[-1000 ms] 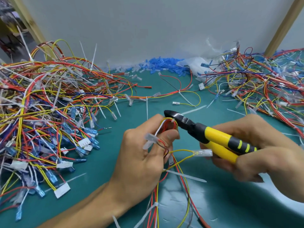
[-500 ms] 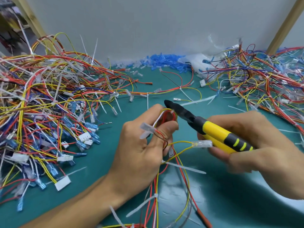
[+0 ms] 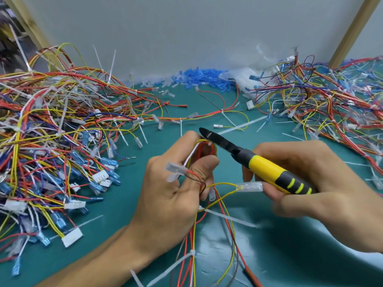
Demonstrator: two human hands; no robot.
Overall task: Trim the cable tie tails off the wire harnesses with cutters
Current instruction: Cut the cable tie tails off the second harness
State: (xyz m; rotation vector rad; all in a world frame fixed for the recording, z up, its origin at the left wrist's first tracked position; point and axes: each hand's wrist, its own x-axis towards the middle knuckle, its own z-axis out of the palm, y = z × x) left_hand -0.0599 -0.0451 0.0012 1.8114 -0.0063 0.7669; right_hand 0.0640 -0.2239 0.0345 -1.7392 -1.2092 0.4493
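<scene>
My left hand [image 3: 176,191] grips a wire harness [image 3: 204,149] of red, yellow and white wires, bent into a loop over my fingers. Its wires trail down toward me, with white cable tie tails [image 3: 230,218] sticking out sideways. My right hand [image 3: 315,183] holds the yellow-and-black cutters [image 3: 267,168]. The black jaws [image 3: 209,134] sit against the top of the loop, beside a small white tie head. Whether the jaws are parted is hard to tell.
A big pile of harnesses [image 3: 51,137] with untrimmed tie tails fills the left. Another pile [image 3: 331,100] lies at the right. Blue and clear terminal sleeves [image 3: 199,77] heap at the back wall. Cut tails litter the teal mat [image 3: 290,255].
Both hands have drifted slightly up and away from me, keeping the cutter jaws at the top of the harness loop. More of the trailing wires shows below.
</scene>
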